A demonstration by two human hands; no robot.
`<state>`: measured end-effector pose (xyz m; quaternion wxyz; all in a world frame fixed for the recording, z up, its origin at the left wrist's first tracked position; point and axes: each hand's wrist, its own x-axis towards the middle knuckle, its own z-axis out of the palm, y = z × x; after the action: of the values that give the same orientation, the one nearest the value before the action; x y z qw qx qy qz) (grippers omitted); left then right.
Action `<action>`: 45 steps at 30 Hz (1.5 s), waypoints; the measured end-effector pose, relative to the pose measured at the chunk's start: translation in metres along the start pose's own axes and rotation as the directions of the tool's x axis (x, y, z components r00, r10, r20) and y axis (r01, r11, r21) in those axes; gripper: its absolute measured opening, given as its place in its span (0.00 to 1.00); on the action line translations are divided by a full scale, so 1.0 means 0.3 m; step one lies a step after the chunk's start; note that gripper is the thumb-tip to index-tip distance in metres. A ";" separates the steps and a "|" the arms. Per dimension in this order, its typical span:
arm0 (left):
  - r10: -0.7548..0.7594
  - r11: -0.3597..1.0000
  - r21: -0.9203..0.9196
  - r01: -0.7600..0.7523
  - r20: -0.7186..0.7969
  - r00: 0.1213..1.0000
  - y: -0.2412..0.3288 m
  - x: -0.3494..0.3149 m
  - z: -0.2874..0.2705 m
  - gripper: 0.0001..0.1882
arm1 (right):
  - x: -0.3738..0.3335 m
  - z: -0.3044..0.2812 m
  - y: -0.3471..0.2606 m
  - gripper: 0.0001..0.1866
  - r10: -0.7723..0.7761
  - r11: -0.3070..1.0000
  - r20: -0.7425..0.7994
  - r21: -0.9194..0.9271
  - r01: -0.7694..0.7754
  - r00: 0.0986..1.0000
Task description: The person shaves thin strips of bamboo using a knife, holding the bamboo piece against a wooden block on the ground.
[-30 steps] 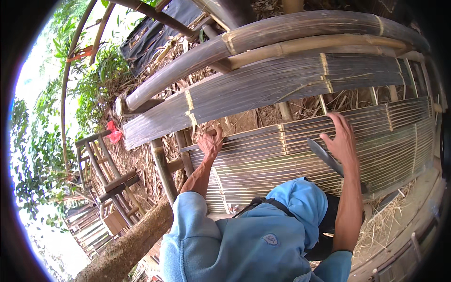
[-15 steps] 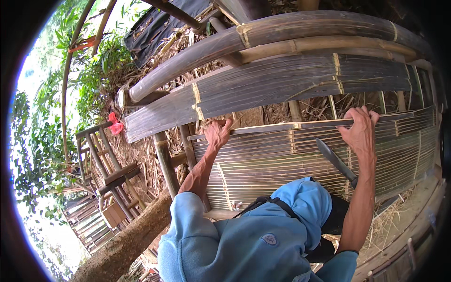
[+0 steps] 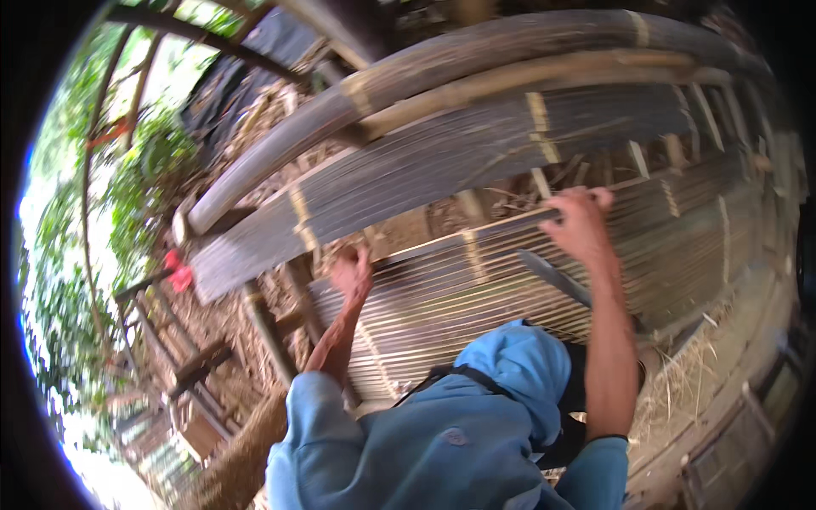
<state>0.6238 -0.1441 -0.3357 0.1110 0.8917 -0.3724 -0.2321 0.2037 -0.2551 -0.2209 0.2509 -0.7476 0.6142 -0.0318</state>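
A slatted bamboo seat [image 3: 425, 306] lies in front of me, its thin strips tied across with pale lashings. Along its far edge runs a dark bamboo strip [image 3: 510, 226]. My left hand [image 3: 351, 276] is closed around this strip near its left end, though motion blurs the fingers. Farther right, my right hand [image 3: 583, 225] is closed over the same strip, fingers curled across the top and thumb on the near side. A knife [image 3: 554, 278] with a dark blade rests on the slats, beside my right forearm; the forearm hides its handle.
Beyond the seat stands a wide dark bamboo panel [image 3: 408, 183] under a thick curved bamboo pole [image 3: 493, 51]. A gap with upright pegs separates panel and seat. At left are a bamboo frame [image 3: 174, 340], a red plastic scrap [image 3: 178, 272] and a log [image 3: 242, 450].
The whole view has swung, so the bench sits farther left and more tilted in the picture. Both hands stay at the strip. The picture is more blurred.
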 end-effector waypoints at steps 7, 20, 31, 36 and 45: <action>0.803 0.580 -0.078 -0.811 -0.109 0.586 0.330 -0.216 0.041 0.10 | -0.214 -0.195 0.035 0.14 0.246 0.714 -0.120 0.693 -0.096 0.962; 0.844 -0.481 -0.877 0.004 -0.464 -0.267 1.190 -0.593 -0.604 0.11 | -0.759 0.108 0.322 0.25 0.544 0.828 -0.104 0.228 -0.513 0.833; 0.873 -0.467 -0.881 0.075 -0.473 -0.120 1.336 -0.725 -0.762 0.26 | -0.781 0.175 0.350 0.25 0.537 0.844 -0.214 0.147 -0.516 0.816; 0.865 -0.416 -0.873 0.256 -0.467 -0.186 1.341 -0.696 -0.775 0.21 | -0.778 0.167 0.327 0.26 0.463 0.884 -0.234 0.193 -0.426 0.855; 0.947 -0.277 -0.858 0.433 -0.167 0.276 1.328 -0.848 -0.747 0.15 | -0.774 0.179 0.310 0.27 0.476 0.879 -0.312 0.175 -0.443 0.822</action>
<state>0.3347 -0.2345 0.0907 0.5799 -0.0059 -0.3412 -0.7398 0.0822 -0.0313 -0.2457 0.1743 -0.5471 0.8083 -0.1301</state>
